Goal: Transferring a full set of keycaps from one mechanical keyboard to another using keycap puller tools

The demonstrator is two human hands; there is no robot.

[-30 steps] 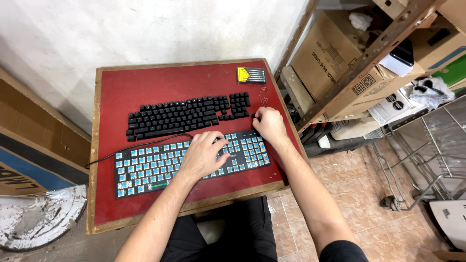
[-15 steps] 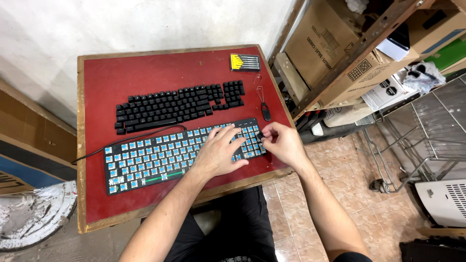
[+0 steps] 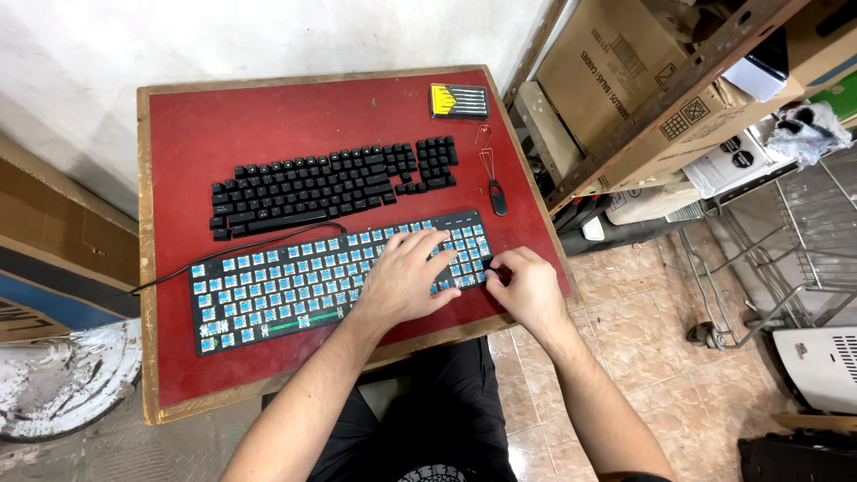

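Head view: left hand (image 3: 406,281) lies spread and flat on a bare keyboard (image 3: 295,286) studded with blue switches, near the red counter's (image 3: 178,134) front edge. Right hand (image 3: 527,286), fingers curled together, pinches the board's right end. Glossy black keycaps (image 3: 330,185) sit in rows behind.

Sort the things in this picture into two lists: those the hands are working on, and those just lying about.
In hand: keyboard without caps, under left hand and right hand; laid-out black keycaps; wire puller.

Lying about: yellow tool case; cardboard boxes; wire rack.
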